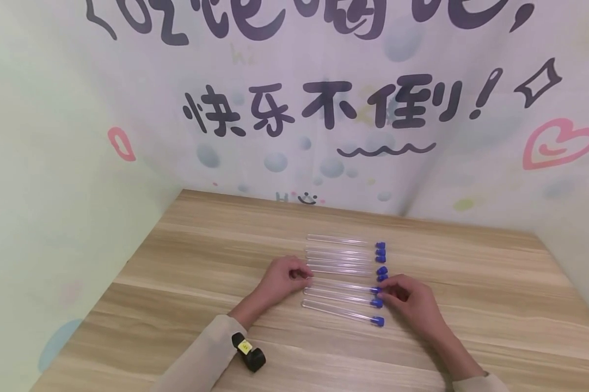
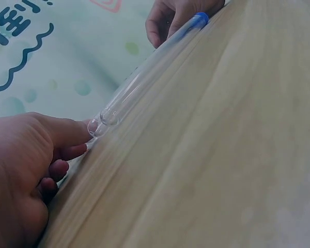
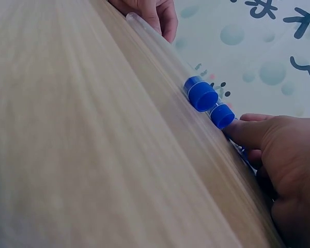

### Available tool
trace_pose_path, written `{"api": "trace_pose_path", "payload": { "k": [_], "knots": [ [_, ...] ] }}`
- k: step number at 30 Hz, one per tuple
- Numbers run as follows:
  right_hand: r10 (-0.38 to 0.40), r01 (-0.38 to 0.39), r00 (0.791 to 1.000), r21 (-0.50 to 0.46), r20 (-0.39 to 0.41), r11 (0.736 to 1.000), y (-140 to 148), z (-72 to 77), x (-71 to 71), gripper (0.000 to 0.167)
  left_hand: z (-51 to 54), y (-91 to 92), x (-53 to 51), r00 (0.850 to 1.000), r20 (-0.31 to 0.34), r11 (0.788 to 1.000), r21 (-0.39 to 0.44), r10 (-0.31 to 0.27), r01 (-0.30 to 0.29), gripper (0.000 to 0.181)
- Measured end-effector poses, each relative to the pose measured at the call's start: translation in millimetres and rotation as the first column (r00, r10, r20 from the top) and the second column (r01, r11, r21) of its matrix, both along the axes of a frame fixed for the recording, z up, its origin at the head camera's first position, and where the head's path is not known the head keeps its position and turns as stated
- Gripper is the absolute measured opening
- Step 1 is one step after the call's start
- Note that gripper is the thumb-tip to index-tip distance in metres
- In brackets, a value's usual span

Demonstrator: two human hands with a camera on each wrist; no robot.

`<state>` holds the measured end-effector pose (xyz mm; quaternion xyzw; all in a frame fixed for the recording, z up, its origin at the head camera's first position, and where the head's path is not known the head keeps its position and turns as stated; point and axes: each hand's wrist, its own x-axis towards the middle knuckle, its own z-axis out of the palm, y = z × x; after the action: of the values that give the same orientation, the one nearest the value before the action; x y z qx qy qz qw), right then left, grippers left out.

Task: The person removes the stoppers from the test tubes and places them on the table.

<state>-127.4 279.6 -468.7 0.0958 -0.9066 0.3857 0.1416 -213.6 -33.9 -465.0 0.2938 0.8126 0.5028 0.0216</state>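
From where I watched, the left grip (image 1: 283,276) pinched the rounded end of a clear test tube (image 1: 345,285), and the right grip (image 1: 414,302) pinched the blue cap (image 1: 375,291) at its other end. That tube lay left to right between the two grips, slim, straight and see-through, with pale glints along its length.

Just nearer I saw two capped tubes (image 1: 339,312) lying beside it, the nearest slightly askew. Beyond it, uncapped tubes (image 1: 338,238) lay in a row, with loose blue caps (image 1: 381,252) just off their right ends.

Near left, I made out a black strap (image 1: 247,353) with a yellow label at the cuff of a pale sleeve (image 1: 201,354).

The bench (image 1: 216,250) was light wood with brown streaks of grain. At its far edge I had a whitish backdrop (image 1: 255,144) printed with dark Chinese characters, bluish bubbles, a small smiling face and, far right, a pink heart (image 1: 526,156).
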Motion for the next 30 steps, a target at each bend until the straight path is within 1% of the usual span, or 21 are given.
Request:
{"api": "trace_pose_path", "payload": {
  "k": [3,6,13,17,20,26,30],
  "knots": [
    [0.006,-0.006,1.000,0.005,-0.006,1.000,-0.1,-0.2,0.0,0.027,-1.3,0.3,-0.6,1.000,-0.021,1.000,-0.015,-0.004,0.004,0.013],
    [0.014,-0.014,1.000,0.013,-0.014,1.000,-0.2,-0.2,-0.1,0.027,-2.7,0.6,-1.3,1.000,-0.025,0.999,-0.032,-0.008,0.007,0.013],
    [0.030,-0.028,0.999,0.043,-0.036,0.999,-0.1,0.5,-1.2,0.025,-1.7,1.4,-0.8,1.000,-0.011,0.999,-0.048,-0.010,0.010,0.014],
    [0.035,-0.033,0.999,0.035,-0.034,0.999,0.0,0.6,-0.8,0.025,-1.1,1.5,-0.8,1.000,-0.006,0.998,-0.054,-0.012,0.012,0.014],
    [0.033,-0.033,0.999,0.015,-0.030,0.999,0.1,0.9,-0.4,0.024,-1.0,1.3,-0.9,1.000,-0.001,0.999,-0.041,-0.012,0.012,0.016],
    [0.020,-0.021,0.999,-0.026,-0.041,0.999,1.0,2.7,0.0,0.024,1.0,0.6,1.1,1.000,0.025,1.000,0.022,-0.003,0.002,0.017],
    [-0.003,0.001,0.998,-0.030,-0.058,1.000,0.3,3.0,1.1,0.024,1.3,0.2,2.8,0.999,0.046,1.000,0.029,-0.001,0.000,0.016]
  ]
}}
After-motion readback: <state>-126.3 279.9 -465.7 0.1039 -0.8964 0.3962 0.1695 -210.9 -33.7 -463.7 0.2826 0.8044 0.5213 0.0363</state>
